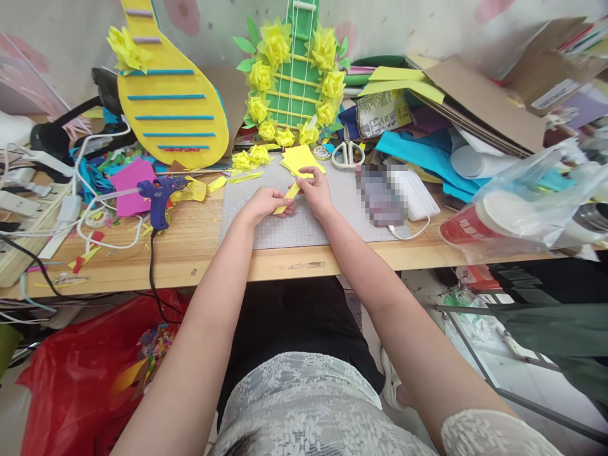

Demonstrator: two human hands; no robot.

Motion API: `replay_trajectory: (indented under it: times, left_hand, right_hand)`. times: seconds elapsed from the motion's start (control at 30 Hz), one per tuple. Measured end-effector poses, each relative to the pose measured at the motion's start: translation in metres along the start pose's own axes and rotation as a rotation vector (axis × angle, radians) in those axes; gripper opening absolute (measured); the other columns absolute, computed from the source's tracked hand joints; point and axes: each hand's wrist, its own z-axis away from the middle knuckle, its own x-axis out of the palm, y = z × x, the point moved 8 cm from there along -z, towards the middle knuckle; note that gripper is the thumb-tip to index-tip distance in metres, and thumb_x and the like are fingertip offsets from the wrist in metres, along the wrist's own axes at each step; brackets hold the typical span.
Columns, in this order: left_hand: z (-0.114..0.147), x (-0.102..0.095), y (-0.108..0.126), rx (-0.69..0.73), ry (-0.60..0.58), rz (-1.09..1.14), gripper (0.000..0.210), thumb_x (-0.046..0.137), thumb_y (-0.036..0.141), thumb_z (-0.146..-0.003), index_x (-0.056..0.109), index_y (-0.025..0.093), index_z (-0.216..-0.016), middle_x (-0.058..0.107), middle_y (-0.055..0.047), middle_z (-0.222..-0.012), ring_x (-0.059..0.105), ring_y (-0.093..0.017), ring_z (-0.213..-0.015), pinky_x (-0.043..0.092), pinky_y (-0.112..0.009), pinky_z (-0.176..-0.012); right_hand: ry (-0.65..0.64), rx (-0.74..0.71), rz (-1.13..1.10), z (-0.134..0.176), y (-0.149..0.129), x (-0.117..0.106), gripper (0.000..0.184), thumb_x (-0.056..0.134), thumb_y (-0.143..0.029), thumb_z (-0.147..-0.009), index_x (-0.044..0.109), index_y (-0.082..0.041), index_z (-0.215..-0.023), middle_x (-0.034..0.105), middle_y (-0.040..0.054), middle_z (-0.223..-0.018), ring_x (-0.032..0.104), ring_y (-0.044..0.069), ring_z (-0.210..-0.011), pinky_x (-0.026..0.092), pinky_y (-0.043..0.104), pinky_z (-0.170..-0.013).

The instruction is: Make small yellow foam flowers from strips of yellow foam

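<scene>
Between my hands is a narrow folded strip of yellow paper (288, 198), held slantwise over the grey cutting mat (270, 234). My left hand (268, 204) pinches its lower end, and my right hand (314, 190) grips the upper end with thumb and fingers. Just beyond my right hand lies a stack of yellow paper sheets (299, 158). Yellow paper flowers (251, 158) rest at the mat's back left. White-handled scissors (348, 154) and a tape roll (322, 152) sit to the right of the stack.
A blue glue gun (160, 201) stands at left, its cord over the table edge. Behind are a yellow cardboard instrument (175, 111) and a green flowered one (294, 88). A blurred dark device (382, 196), white power bank (413, 193) and bagged cup (468, 221) occupy the right.
</scene>
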Motion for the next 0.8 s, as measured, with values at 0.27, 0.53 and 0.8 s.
replay_trajectory:
  times: [0.27, 0.53, 0.8]
  left_hand:
    - [0.003, -0.001, 0.002, 0.027, 0.057, 0.013, 0.016, 0.069, 0.009, -0.078, 0.063, 0.01, -0.063, 0.069, -0.004, -0.061, 0.067, -0.013, -0.056, 0.05, -0.025, -0.06]
    - [0.005, 0.0, 0.003, 0.089, 0.026, -0.008, 0.014, 0.077, 0.022, -0.072, 0.069, 0.011, -0.071, 0.073, -0.006, -0.069, 0.07, -0.014, -0.064, 0.053, -0.024, -0.065]
    - [0.002, -0.002, 0.006, 0.14, 0.175, 0.109, 0.013, 0.065, 0.021, -0.085, 0.067, 0.012, -0.075, 0.07, 0.0, -0.063, 0.067, -0.01, -0.059, 0.053, -0.021, -0.064]
  right_hand:
    - [-0.044, -0.05, 0.065, 0.002, -0.003, 0.003, 0.042, 0.067, -0.051, -0.075, 0.045, -0.026, -0.101, 0.062, -0.0065, -0.07, 0.062, 0.011, -0.067, 0.05, 0.027, -0.065]
    - [0.036, -0.052, 0.125, 0.0, -0.001, -0.008, 0.04, 0.069, -0.029, -0.071, 0.041, -0.025, -0.099, 0.052, -0.0107, -0.063, 0.056, 0.009, -0.061, 0.045, 0.025, -0.063]
    - [-0.085, -0.009, 0.102, 0.002, 0.002, 0.005, 0.045, 0.073, -0.041, -0.065, 0.047, -0.024, -0.097, 0.054, -0.0108, -0.061, 0.055, 0.009, -0.06, 0.045, 0.025, -0.063]
